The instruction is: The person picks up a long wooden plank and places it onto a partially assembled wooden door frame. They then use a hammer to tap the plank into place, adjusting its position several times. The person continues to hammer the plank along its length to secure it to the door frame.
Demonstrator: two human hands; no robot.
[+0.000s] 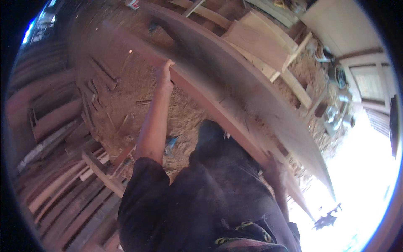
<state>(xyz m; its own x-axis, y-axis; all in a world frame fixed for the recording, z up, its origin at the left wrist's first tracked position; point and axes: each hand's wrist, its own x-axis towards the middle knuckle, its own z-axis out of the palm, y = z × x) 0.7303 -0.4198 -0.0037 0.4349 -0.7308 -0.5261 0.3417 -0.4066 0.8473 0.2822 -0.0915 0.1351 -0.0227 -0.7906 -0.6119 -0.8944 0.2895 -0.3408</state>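
A long reddish-brown wooden plank [218, 109] runs slantwise in front of my body, from the upper left to the lower right. My left hand [164, 74] is closed over its near edge, left of the middle, with that arm stretched out. Farther down the same plank, my right hand [275, 170] grips near the lower right end; its fingers are blurred and partly hidden. Just beyond lies a second, wider board [268, 107], roughly parallel to the plank. Whether the two touch along their length I cannot tell.
Stacked timber [71, 193] fills the left side. Wood scraps [100, 71] lie on the sawdust-covered floor [126, 90]. Beyond the boards is a pile of cut wooden pieces [260, 42]. Several containers [336, 115] stand at the right, beside a bright opening [361, 180].
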